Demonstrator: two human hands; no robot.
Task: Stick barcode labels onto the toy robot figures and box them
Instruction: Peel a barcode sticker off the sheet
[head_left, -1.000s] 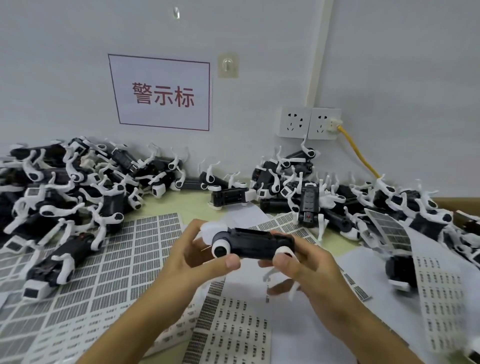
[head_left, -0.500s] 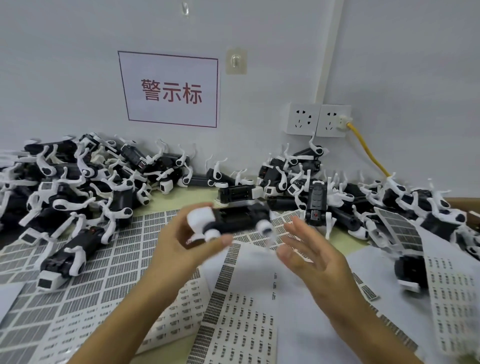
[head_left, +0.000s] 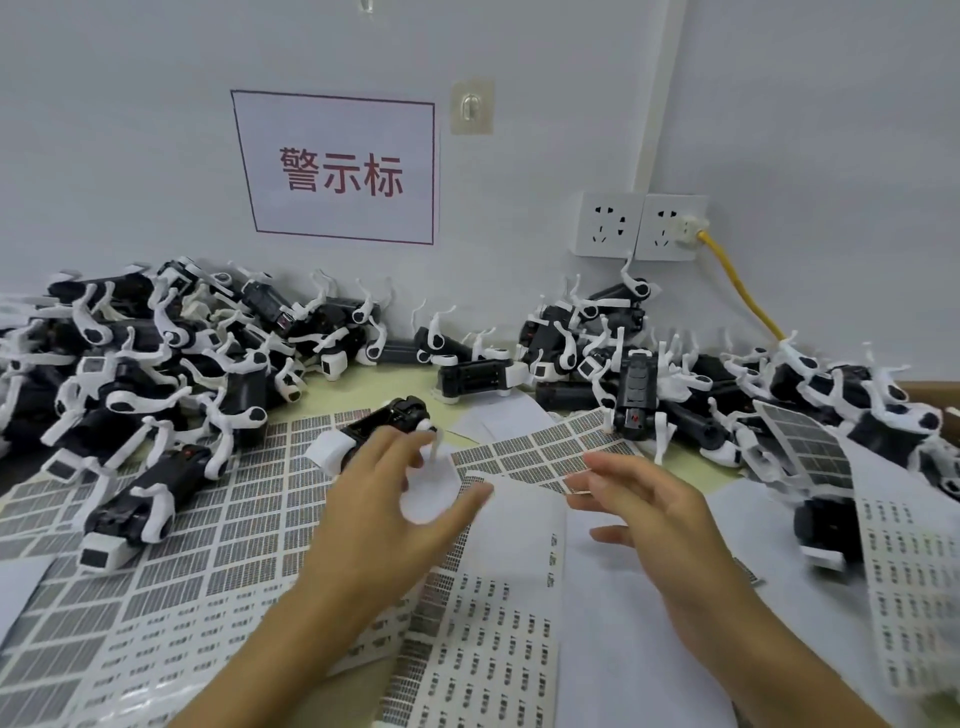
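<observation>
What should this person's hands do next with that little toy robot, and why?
Probably finish letting go of the toy robot onto the left pile: the left hand, fingers spread, barely touches it, if at all. The right hand is open and holds nothing, so it could reach toward the right heap for another figure.

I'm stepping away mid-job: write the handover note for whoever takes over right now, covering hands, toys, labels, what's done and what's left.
Left hand: fingers loosely spread, apparently letting go of a toy robot just beyond its fingertips; motion blur hides whether they touch.
Right hand: open, holding nothing, above a blank white sheet.
Toys: one pile at left, another at right, both along the wall.
Labels: barcode sheets cover the table in front.
Done: cannot tell which toys carry labels.
Left: peel the next barcode, label remaining toys, box them. No box is clearly in view.
</observation>
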